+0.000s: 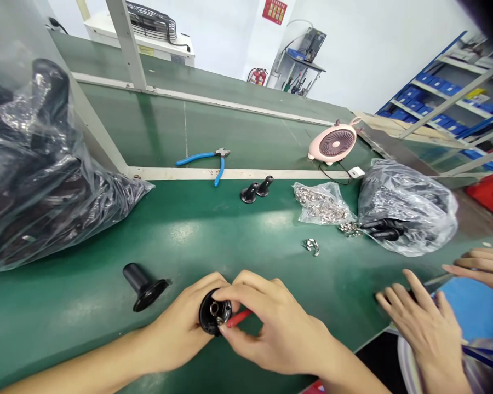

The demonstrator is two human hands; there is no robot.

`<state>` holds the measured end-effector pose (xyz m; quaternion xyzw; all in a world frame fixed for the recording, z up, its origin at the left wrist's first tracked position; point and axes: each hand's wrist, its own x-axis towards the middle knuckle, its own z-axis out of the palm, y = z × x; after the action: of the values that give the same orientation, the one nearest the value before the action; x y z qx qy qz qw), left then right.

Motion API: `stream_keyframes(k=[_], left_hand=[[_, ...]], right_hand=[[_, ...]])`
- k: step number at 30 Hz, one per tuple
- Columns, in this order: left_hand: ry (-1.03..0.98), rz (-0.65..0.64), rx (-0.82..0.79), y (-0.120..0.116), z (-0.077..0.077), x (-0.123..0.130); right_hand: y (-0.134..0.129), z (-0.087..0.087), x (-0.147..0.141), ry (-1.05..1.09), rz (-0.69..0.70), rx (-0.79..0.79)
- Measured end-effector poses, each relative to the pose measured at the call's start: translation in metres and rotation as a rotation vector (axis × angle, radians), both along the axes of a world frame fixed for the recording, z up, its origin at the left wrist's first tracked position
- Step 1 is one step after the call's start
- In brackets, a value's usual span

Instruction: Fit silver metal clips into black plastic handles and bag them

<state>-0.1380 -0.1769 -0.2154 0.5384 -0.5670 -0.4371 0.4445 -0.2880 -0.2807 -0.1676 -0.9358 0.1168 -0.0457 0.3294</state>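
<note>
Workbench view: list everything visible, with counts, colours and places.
Clear bag of black parts: one, black, bench left.
Pliers: one, blue handles, far belt.
Standing flanged parts: two, black, bench centre.
Lying flanged part: one, black, left of hands.
Bag of silver fittings: one, silver, centre right.
Loose fittings: one cluster, silver, below it.
Right bag of black parts: one, black, bench right.
Desk fan: one, pink, far belt.
Fire extinguisher: one, red, back wall.
Shelving: one, blue, right background.
Co-worker's hands: two, bare, right edge.
Left hand: one, holding black flanged part.
Right hand: one, pinching red tool.

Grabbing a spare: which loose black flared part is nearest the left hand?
The one on its side by the left hand; the other two sit far back.
</note>
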Motion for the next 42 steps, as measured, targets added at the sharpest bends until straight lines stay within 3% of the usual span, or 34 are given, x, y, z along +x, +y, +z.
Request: stream_keyframes(k=[11, 19, 25, 30, 36, 42], left_hand=[[-0.014, -0.04, 0.0, 0.003, 0.008, 0.004], [0.281, -0.184, 0.15, 0.007, 0.011, 0.021], [0.242, -0.054, 0.261, -0.002, 0.008, 0.007], [0.199, -0.076, 0.24, -0.004, 0.005, 0.005], [0.153, -0.032, 0.24, -0.003, 0.01, 0.002], [0.224, -0.031, 0.243, -0.006, 0.018, 0.0]], right_hand=[[0.0, 0.004, 0.0, 0.041, -0.001, -0.023], [-0.006, 0.005, 0.0, 0.059, -0.008, 0.12], [-0.007, -0.003, 0.002, 0.027, 0.026, 0.118], [-0.007, -0.007, 0.001, -0.032, 0.027, 0.104], [-0.014, -0.005, 0.0, -0.066, 0.051, 0.292], [-0.014, -0.007, 0.002, -0.075, 0.012, 0.31]])
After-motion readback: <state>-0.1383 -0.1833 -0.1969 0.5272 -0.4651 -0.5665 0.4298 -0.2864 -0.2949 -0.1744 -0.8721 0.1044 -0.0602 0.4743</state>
